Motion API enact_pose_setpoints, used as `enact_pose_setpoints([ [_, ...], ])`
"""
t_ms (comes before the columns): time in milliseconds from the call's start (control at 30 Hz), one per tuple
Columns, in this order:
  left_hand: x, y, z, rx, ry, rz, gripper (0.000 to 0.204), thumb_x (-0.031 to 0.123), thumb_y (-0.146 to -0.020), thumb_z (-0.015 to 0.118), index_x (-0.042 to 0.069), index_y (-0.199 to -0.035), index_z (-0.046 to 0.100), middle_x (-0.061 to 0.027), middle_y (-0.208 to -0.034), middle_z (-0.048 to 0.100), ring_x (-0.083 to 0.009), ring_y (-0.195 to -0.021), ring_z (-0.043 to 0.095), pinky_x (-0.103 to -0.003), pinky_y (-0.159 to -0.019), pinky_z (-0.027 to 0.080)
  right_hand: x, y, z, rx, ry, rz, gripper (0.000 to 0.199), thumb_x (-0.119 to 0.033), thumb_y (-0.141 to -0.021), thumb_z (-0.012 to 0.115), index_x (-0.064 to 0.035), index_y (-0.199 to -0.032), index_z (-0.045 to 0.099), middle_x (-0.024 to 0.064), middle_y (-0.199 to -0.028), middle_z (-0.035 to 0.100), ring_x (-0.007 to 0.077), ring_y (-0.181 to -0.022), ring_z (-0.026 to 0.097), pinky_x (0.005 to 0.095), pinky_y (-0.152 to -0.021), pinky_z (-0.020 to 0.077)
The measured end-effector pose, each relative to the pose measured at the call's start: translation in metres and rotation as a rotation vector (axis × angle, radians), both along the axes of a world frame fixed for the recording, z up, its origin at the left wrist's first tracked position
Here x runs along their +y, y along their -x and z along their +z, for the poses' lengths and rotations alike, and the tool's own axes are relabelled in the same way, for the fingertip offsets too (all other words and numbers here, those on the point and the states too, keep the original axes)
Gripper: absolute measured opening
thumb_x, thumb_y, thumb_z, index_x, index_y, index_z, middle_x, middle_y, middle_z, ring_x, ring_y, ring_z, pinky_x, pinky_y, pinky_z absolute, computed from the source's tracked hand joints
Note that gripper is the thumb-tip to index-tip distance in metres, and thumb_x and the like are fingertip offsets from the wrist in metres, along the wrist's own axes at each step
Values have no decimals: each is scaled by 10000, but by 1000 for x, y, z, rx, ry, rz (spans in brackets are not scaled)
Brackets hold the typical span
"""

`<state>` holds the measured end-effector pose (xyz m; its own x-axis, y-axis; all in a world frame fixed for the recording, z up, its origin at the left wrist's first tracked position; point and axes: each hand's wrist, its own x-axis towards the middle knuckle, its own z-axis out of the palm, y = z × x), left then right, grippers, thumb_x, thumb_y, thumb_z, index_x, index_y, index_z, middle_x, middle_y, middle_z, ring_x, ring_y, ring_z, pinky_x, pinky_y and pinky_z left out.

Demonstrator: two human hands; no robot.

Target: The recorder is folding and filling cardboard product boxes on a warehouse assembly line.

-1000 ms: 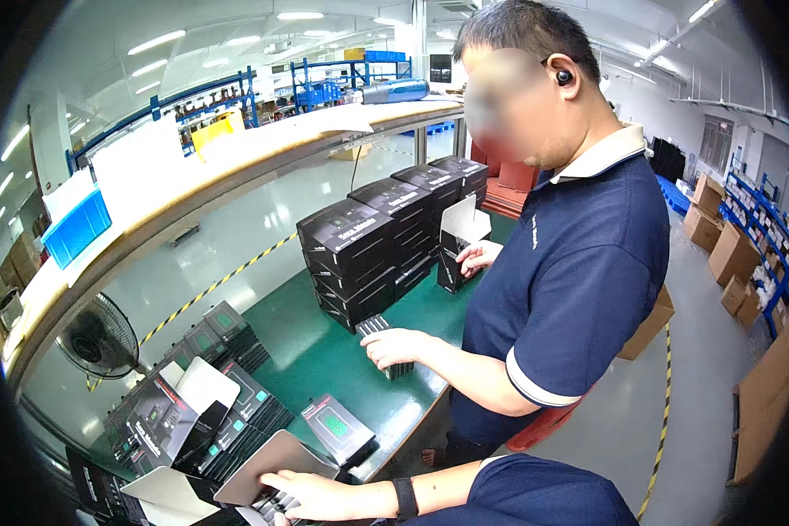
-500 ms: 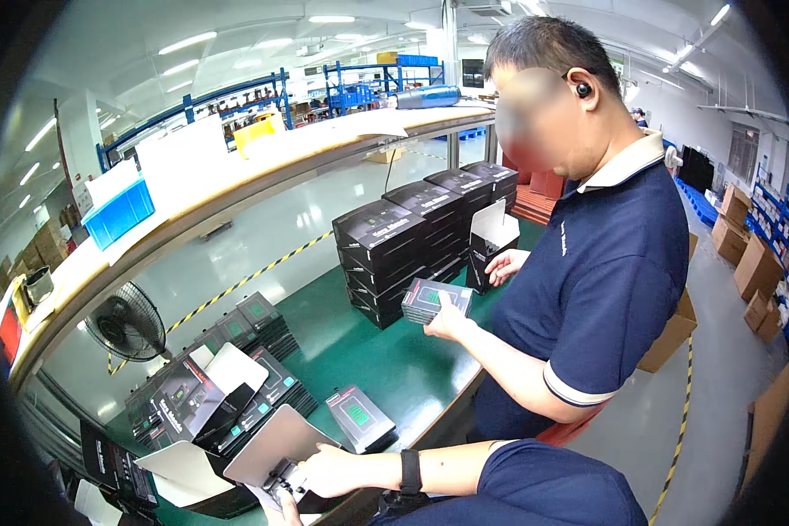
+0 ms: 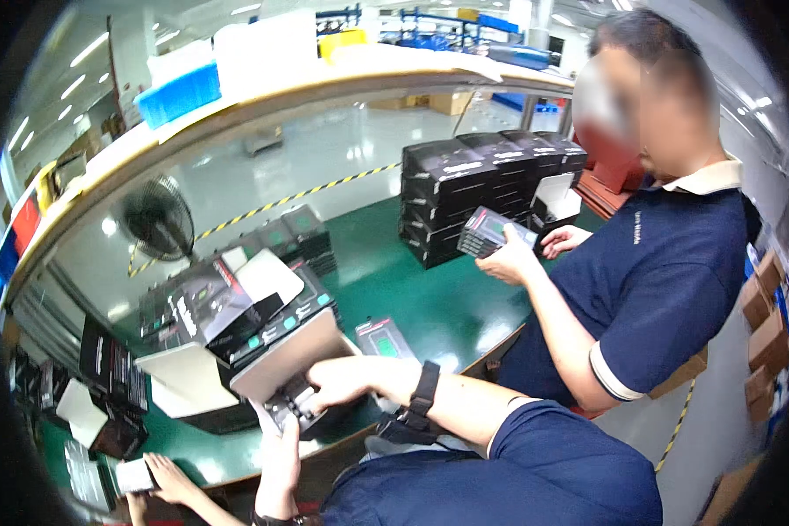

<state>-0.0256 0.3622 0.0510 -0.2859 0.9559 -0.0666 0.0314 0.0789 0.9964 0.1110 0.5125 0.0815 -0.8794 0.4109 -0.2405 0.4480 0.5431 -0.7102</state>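
Black stacked boxes (image 3: 465, 188) crowd the green bench (image 3: 421, 298); both hands — left hand (image 3: 280, 456), right hand (image 3: 346, 381) — grip a small black device (image 3: 291, 405).

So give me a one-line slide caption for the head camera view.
Both hands, right hand and left hand, hold an open black box at a green workbench beside a co-worker handling a small black box.

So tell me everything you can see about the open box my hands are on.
The open box is black cardboard with teal marks on its side and a pale inner flap folded outward. It sits tilted at the near edge of the green table, among other open boxes. The right hand grips its lower corner from above, and the left hand reaches up under it. Small dark parts show at its opening; what they are is unclear.
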Motion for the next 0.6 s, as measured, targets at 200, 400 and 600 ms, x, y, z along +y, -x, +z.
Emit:
enact_pose_setpoints([
  [200, 4, 21, -49, -75, -52, -3, 705, 182, -916, 532, 66, -1462, 101, -109, -1383, 359, -208, -1249, 366, -344, -1055, 276, 11, 14, -26, -6, 17, 47, 443, -319, -709, 671, 84, -887, 628, 244, -835, 652, 318, -760, 639, 394, -666, 479],
  [400, 1, 25, -55, -192, 58, 13, 681, 228, -903, 549, 91, -1451, 170, -75, -1347, 413, -187, -1212, 393, -345, -1012, 317, 8, 24, -25, -144, -133, 8, 415, -313, -725, 682, 82, -847, 652, 260, -819, 644, 360, -773, 639, 419, -693, 487],
  [600, -1, 27, -69, -163, 27, 62, 689, 239, -895, 560, 101, -1452, 179, -74, -1344, 414, -194, -1200, 401, -357, -994, 324, 0, 35, -25, -106, -86, 26, 325, -248, -762, 600, 65, -819, 668, 256, -820, 644, 369, -776, 636, 433, -709, 491],
])
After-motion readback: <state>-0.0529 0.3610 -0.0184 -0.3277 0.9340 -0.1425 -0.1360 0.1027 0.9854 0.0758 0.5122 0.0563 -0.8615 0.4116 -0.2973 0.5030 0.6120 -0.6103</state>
